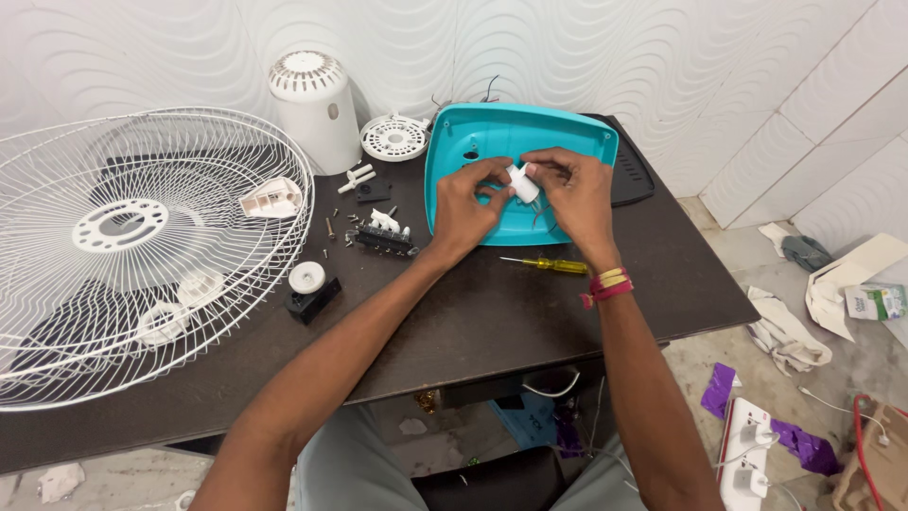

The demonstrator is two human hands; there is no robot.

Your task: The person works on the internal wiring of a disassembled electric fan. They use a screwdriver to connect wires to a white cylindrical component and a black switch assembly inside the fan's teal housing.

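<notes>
I see both forearms stretched forward over the dark table [492, 322], the left hand [465, 210] and right hand [575, 194] meeting above the upturned teal base cover [473, 132]. Their fingertips are pinched together on one small white cylinder [522, 184], held just over that cover. I count one yellow-handled screwdriver [547, 266] just beside the cover, one wire fan guard [142, 246] far left, one white motor housing [312, 106], and one round white vent disc [394, 138]. Loose screws lie near the black switch block [383, 237].
</notes>
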